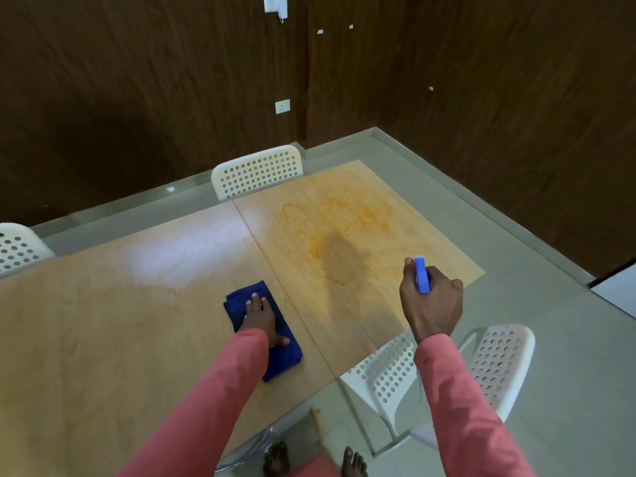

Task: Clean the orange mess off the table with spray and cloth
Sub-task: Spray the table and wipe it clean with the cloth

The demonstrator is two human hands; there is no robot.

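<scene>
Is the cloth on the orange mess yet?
No, the blue cloth lies under the left hand on the left panel, apart from the orange mess.

Left hand lies flat on the folded blue cloth, fingers straight, pressing it to the wooden surface. Right hand is raised above the near edge, curled round the blue spray bottle. Just beyond it, the orange mess spreads over the right-hand panel. White perforated chairs stand around.
</scene>
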